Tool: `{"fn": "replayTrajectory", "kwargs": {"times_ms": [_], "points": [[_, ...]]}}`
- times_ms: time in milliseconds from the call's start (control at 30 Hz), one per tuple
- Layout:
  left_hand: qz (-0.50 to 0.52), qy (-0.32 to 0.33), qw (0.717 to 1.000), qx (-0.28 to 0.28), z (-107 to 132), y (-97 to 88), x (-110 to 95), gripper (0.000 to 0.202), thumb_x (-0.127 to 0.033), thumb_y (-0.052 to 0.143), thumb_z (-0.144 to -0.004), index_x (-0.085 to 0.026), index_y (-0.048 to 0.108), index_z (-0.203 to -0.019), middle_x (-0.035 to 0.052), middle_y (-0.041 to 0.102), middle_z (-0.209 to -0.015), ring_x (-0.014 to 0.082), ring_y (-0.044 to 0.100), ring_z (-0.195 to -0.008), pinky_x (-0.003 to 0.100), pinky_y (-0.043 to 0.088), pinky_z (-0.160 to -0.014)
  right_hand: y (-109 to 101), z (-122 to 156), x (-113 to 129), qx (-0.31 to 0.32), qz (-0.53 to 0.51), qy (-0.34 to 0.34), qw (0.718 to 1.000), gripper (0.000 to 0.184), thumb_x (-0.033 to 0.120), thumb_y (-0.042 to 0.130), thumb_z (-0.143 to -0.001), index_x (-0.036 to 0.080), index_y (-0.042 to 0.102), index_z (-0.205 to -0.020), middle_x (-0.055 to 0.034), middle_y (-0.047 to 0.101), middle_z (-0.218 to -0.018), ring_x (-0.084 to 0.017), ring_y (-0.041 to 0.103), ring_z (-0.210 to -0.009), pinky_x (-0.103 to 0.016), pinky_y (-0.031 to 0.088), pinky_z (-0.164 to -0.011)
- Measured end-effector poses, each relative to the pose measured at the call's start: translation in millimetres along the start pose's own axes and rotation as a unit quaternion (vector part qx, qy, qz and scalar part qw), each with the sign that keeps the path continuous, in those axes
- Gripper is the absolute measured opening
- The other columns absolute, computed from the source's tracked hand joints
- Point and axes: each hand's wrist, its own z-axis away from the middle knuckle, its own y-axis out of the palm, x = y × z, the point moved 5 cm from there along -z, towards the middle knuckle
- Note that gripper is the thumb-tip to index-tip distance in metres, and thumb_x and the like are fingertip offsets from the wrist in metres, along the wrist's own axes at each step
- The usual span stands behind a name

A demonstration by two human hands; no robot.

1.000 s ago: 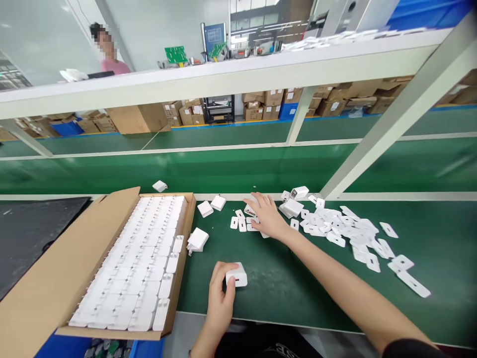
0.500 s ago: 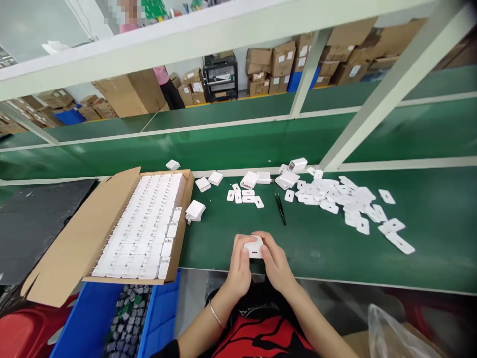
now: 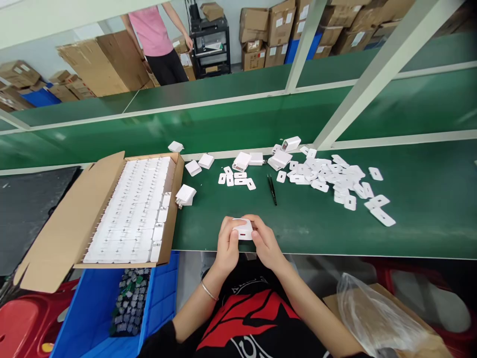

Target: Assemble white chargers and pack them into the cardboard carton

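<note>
Charger (image 3: pixel 244 228) near the front edge of the green tabletop (image 3: pixel 316 228) is pinched between my left hand (image 3: pixel 227 246) and my right hand (image 3: pixel 267 246), its slot (image 3: pixel 243 234) facing me. Farther back, black tweezers (image 3: pixel 272 190) lie between a few small white plates (image 3: pixel 240 181) and a larger heap (image 3: pixel 337 178); leftward stands a cardboard box (image 3: pixel 170 223) of chargers.

Cardboard boxes (image 3: pixel 282 22) and black rack (image 3: pixel 211 29) near pale wall (image 3: pixel 233 5)
</note>
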Motion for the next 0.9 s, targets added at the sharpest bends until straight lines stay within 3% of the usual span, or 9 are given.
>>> {"fn": "replayTrajectory", "kwargs": {"times_ms": [233,300,400,533,667,733,800,833,900], "points": [[0.024,-0.002,0.999,0.022,0.4,-3.0,0.8,0.036,-0.049,0.049,-0.108,-0.024,0.073,-0.116,0.0078,0.066,-0.108,0.0218,0.060,-0.101,0.034,0.049,-0.089,0.7,4.9,-1.8,-0.016,0.044,-0.008,0.999,0.032,0.041,0.064,-0.099,0.023,0.059,-0.125,-0.0012,0.066,-0.088,-0.015,0.053,-0.064,-0.028,0.043,-0.057],[0.084,-0.057,0.994,0.037,-2.9,-2.7,4.2,0.039,-0.052,0.050,-0.107,-0.026,0.067,-0.132,0.0092,0.067,-0.121,0.0230,0.062,-0.110,0.037,0.050,-0.096,-1.9,5.2,-1.1,-0.049,0.048,-0.032,0.997,0.037,0.040,0.067,-0.098,0.024,0.057,-0.130,-0.0040,0.067,-0.099,-0.016,0.055,-0.068,-0.029,0.047,-0.061],[0.218,-0.160,0.961,0.060,-8.3,-2.9,10.2,0.057,-0.059,0.038,-0.109,-0.028,0.046,-0.156,0.0130,0.065,-0.136,0.0254,0.065,-0.119,0.042,0.052,-0.103,-3.6,3.5,2.1,-0.068,0.073,-0.065,0.993,0.045,0.035,0.070,-0.096,0.026,0.055,-0.138,-0.0076,0.065,-0.115,-0.018,0.058,-0.079,-0.032,0.054,-0.070],[0.220,-0.194,0.952,0.091,-14.6,-12.1,6.6,0.050,-0.050,0.063,-0.102,-0.025,0.057,-0.145,0.0124,0.065,-0.140,0.0258,0.064,-0.125,0.040,0.052,-0.107,0.3,0.8,8.6,-0.030,0.089,-0.104,0.990,0.052,0.029,0.071,-0.097,0.033,0.053,-0.145,-0.0079,0.060,-0.122,-0.019,0.058,-0.089,-0.035,0.056,-0.078],[0.190,-0.183,0.960,0.098,-25.7,-29.8,-3.5,0.053,-0.040,0.078,-0.092,-0.026,0.057,-0.138,0.0096,0.067,-0.125,0.0222,0.068,-0.109,0.035,0.056,-0.095,1.9,0.6,7.3,-0.024,0.071,-0.103,0.992,0.069,0.027,0.071,-0.097,0.038,0.040,-0.158,-0.0100,0.056,-0.130,-0.020,0.058,-0.093,-0.037,0.056,-0.080],[0.129,-0.156,0.977,0.062,-41.2,-49.4,-10.0,0.053,-0.040,0.080,-0.089,-0.024,0.058,-0.135,0.0092,0.066,-0.122,0.0215,0.067,-0.104,0.033,0.057,-0.090,-0.4,0.5,2.2,-0.050,0.029,-0.075,0.996,0.073,0.028,0.070,-0.097,0.038,0.034,-0.161,-0.0104,0.056,-0.131,-0.019,0.057,-0.088,-0.038,0.056,-0.078],[0.014,-0.100,0.994,-0.033,-64.9,-81.0,-19.4,0.049,-0.037,0.077,-0.089,-0.023,0.058,-0.132,0.0098,0.062,-0.126,0.0214,0.065,-0.104,0.032,0.057,-0.087,-3.8,0.6,-4.0,-0.086,-0.025,-0.038,0.995,0.065,0.030,0.065,-0.100,0.036,0.037,-0.158,-0.0096,0.056,-0.128,-0.017,0.057,-0.084,-0.037,0.055,-0.077],[-0.060,-0.065,0.991,-0.101,-77.9,-99.8,-25.7,0.047,-0.034,0.074,-0.090,-0.023,0.057,-0.131,0.0109,0.059,-0.130,0.0222,0.064,-0.107,0.033,0.056,-0.089,-5.3,0.8,-6.8,-0.104,-0.049,-0.021,0.993,0.057,0.030,0.062,-0.102,0.035,0.041,-0.155,-0.0092,0.057,-0.126,-0.016,0.057,-0.082,-0.037,0.055,-0.076],[-0.219,-0.015,0.945,-0.241,-101.4,-135.3,-38.0,0.050,-0.026,0.068,-0.091,-0.021,0.052,-0.138,0.0147,0.052,-0.138,0.0264,0.060,-0.119,0.037,0.055,-0.096,-7.4,1.2,-10.9,-0.129,-0.078,0.003,0.989,0.044,0.032,0.059,-0.104,0.031,0.048,-0.146,-0.0086,0.058,-0.121,-0.015,0.058,-0.080,-0.035,0.055,-0.074]]}}
